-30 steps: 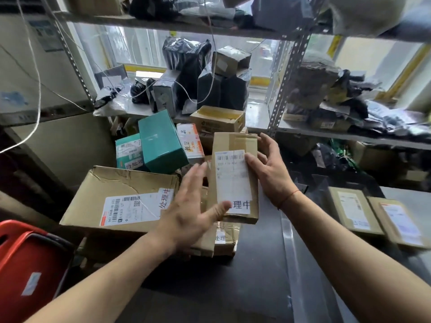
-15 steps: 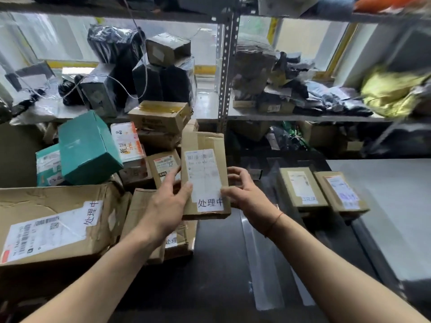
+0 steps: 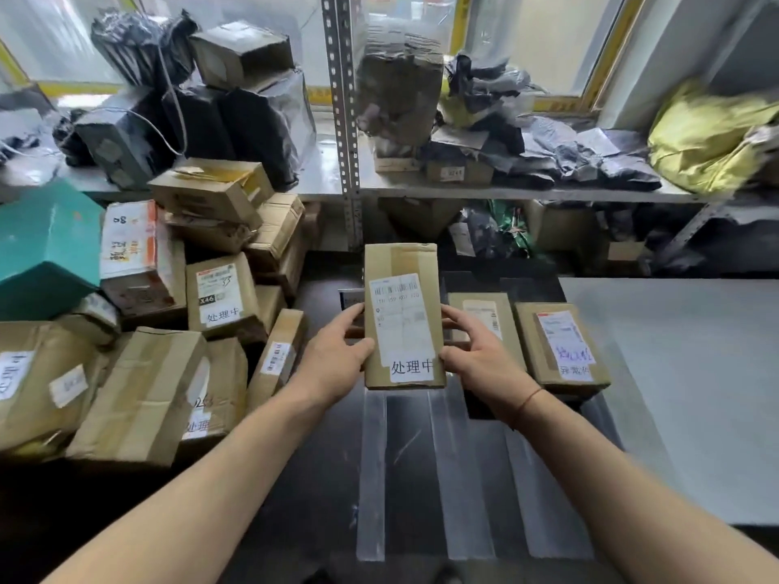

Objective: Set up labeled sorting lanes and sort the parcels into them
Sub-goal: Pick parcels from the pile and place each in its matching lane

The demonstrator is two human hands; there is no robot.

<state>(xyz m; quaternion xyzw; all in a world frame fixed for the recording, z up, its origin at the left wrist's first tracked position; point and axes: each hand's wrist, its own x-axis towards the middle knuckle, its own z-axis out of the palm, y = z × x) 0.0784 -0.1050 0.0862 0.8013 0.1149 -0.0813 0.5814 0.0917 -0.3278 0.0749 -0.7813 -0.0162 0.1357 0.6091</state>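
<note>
I hold a narrow brown cardboard parcel (image 3: 402,318) with a white shipping label and a white tag of printed characters at its lower end. My left hand (image 3: 337,356) grips its left edge and my right hand (image 3: 476,356) grips its right edge, above the dark table (image 3: 295,499). Strips of clear tape (image 3: 438,469) run along the table toward me, marking lanes below the parcel. Two labelled brown parcels lie flat just right of my hands: one (image 3: 484,318) partly behind my right hand, the other (image 3: 560,347) further right.
A heap of brown boxes (image 3: 177,330) and a teal box (image 3: 46,246) fills the table's left side. A grey mat (image 3: 683,385) covers the right. Metal shelving (image 3: 343,120) behind holds black bags, boxes and a yellow bag (image 3: 708,137).
Both hands carried the narrow parcel rightward from the heap to above the taped lanes beside the two flat parcels; my view turned right with it. My left hand went from touching to gripping.
</note>
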